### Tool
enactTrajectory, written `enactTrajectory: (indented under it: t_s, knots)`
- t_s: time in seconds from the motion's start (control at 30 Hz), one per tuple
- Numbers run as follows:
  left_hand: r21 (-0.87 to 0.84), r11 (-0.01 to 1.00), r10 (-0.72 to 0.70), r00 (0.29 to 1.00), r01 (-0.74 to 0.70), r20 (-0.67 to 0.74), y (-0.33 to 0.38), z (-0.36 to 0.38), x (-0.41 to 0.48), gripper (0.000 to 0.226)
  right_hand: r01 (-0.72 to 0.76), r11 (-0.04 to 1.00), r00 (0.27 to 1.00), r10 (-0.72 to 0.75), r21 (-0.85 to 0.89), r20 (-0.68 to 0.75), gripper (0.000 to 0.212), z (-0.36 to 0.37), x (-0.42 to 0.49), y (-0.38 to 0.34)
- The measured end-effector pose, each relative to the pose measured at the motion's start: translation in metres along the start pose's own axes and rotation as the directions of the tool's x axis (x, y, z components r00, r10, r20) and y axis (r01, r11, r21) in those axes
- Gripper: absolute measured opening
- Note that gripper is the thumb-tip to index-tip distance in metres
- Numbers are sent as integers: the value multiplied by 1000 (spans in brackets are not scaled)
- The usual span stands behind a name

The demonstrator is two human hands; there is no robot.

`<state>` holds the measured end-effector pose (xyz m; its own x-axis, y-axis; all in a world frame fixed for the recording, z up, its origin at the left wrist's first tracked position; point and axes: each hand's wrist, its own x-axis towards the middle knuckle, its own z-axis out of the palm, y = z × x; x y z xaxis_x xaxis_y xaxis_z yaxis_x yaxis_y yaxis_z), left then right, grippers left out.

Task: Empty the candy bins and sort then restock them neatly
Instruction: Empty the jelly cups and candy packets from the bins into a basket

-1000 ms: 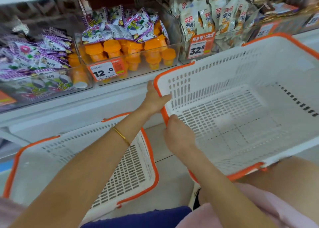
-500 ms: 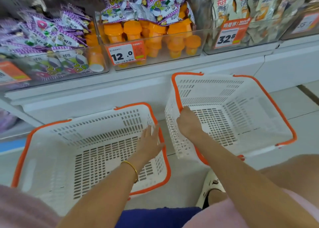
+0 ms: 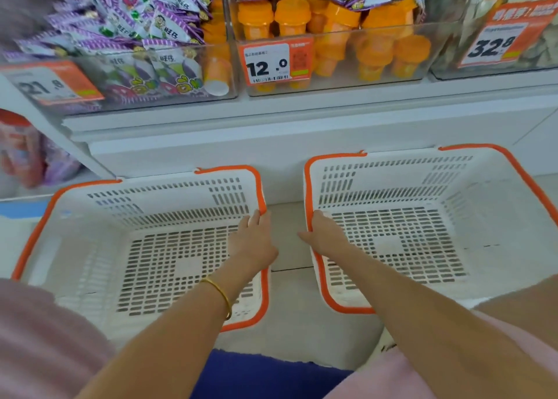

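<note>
Scene: from my remote seat I saw a shop shelf [image 3: 302, 112] across the top of the frame, with two baskets on the pale floor [image 3: 285, 217] below it.
Candy bins: three clear bins stood side by side on the shelf. The left bin [image 3: 187, 92] held purple packets [image 3: 126, 33]. The middle bin [image 3: 347, 80] held orange-capped cups [image 3: 332, 27] under more packets. The right bin [image 3: 540, 63] held pale bags, which were blurred.
Price tags: the bin fronts carried a 21.8 tag [image 3: 51, 84], a 12.0 tag [image 3: 271, 63] and a 32.8 tag [image 3: 495, 45].
Left basket [image 3: 229, 169]: white with an orange rim, at lower left.
Right basket [image 3: 332, 156]: the same kind, at lower right, with a strip of floor between the two.
Left hand [image 3: 253, 241]: its fingertips touched the left basket's right rim, and I could not tell whether they curled round it. A gold bracelet [image 3: 219, 293] circled the wrist.
Right hand [image 3: 324, 235]: it gripped the right basket's left rim, fingers inside and thumb outside.
</note>
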<state>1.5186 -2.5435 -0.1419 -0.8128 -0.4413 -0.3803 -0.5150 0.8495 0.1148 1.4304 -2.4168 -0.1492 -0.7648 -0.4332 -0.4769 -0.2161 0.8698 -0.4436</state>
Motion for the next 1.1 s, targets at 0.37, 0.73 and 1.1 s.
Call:
enactTrajectory:
  t_s: [0.37,0.73,1.1]
  knots:
    - [108,968,-230,973,225,32,-104,-30,-14,66,123,986,983,-136,112,121,64,25,10,-35]
    - [164,983,-82,996,76,30,-90,-35,-25,53,-60,907,949,-78,418,307,65,-3,-5,-25]
    - [-203,968,244,729,-147,639,-33,5,-56,49,-8,886,973,-101,464,210,58,-6,-14,-21]
